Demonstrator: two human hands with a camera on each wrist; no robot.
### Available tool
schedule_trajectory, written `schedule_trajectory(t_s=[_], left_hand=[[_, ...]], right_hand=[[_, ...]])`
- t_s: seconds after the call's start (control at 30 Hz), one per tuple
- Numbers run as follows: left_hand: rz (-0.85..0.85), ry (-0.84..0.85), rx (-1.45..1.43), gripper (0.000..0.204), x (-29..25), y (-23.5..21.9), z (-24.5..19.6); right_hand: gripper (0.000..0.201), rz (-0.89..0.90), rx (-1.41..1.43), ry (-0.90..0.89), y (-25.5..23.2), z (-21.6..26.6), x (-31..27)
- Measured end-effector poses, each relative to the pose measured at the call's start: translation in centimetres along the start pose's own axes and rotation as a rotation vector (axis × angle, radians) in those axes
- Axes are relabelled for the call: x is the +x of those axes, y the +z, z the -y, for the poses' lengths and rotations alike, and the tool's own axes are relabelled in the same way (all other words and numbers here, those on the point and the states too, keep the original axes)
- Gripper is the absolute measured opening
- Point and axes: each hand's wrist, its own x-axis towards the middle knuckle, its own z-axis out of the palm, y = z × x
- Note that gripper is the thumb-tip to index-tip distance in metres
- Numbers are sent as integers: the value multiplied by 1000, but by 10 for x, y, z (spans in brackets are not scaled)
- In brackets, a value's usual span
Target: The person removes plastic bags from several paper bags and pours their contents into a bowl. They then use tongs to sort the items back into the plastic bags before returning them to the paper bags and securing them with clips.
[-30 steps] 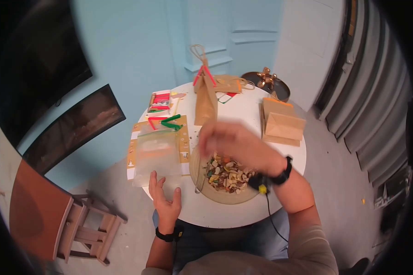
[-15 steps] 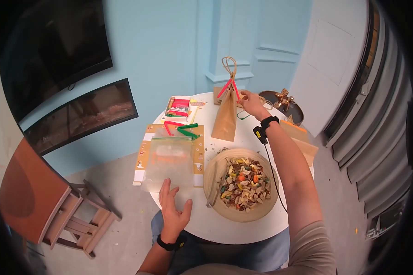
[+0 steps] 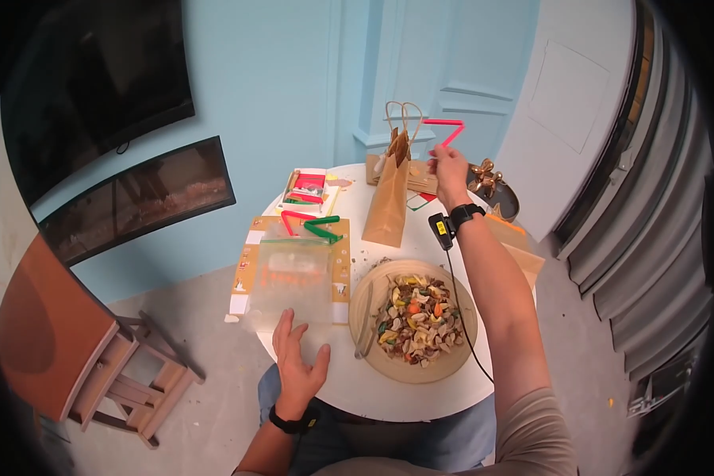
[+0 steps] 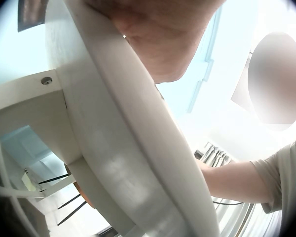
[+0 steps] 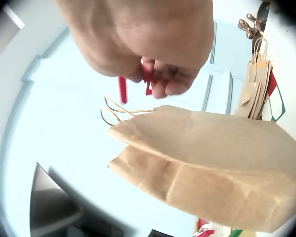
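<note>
A: What have you got in your right hand [image 3: 451,170]?

B: You're pinching a pink bag-sealing clip [image 3: 444,122] between thumb and fingers, its two arms spread in a V. It's up in the air, just beside the top of the standing kraft paper bag [image 3: 387,210], and your hand isn't touching the bag.

A: And what's in that bag?

B: You can't tell from here. Its top edges sit slightly apart, under two twisted handles.

A: What about the containers nearer you?

B: A wide round plate [image 3: 408,375] holds a heap of dried potpourri-like pieces [image 3: 422,321], mostly tan and brown, with orange, yellow and green bits. A metal utensil [image 3: 362,341] lies along its left side. Left of that, a clear zip bag [image 3: 293,274] lies on a patterned gold card [image 3: 343,274]; whether it holds anything is unclear. A pink clip and a green clip [image 3: 322,230] lie by its zip end, and the small open box [image 3: 302,208] beyond has more pink and green pieces.

A: Your left hand [image 3: 297,373]?

B: Open and holding nothing, fingers extended, at the table edge near the zip bag.
</note>
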Motion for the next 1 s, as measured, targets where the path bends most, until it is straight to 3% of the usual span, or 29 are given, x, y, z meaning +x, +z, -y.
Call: schedule_trajectory(t_s=[0.03, 0.13, 0.17, 0.27, 0.33, 0.4, 0.5, 0.6, 0.7, 0.8, 0.9, 1.0], left_hand=[[-2, 4, -7, 48, 0, 0, 0], [-2, 0, -17, 48, 1, -1, -1], [-1, -4, -19, 48, 1, -1, -1], [-2, -14, -32, 49, 0, 0, 1], [-3, -19, -39, 50, -1, 1, 3], [-5, -22, -39, 50, -1, 2, 5], [5, -27, -36, 49, 0, 1, 4], [6, -36, -44, 49, 1, 1, 3], [3, -34, -34, 49, 1, 2, 4], [2, -34, -34, 50, 0, 3, 6], [-5, -27, -39, 50, 2, 1, 3], [-8, -23, -33, 50, 1, 2, 4]], right_hand=[[24, -57, -60, -74, -4, 5, 4], [25, -143, -370, -562, 7, 37, -23], [24, -44, -439, -615, 19, 63, -56], [22, 311, -683, -799, 45, 73, -114], [19, 642, -857, -816, 62, 55, -139], [19, 890, -1101, -606, 77, 21, -152], [22, 1028, -1242, -340, 90, -30, -162], [25, 1042, -1205, -188, 98, -57, -157], [31, 943, -1065, -205, 106, -74, -150], [32, 886, -975, -286, 107, -65, -152], [28, 688, -887, -395, 96, -51, -152], [24, 593, -953, -386, 74, -21, -141]])
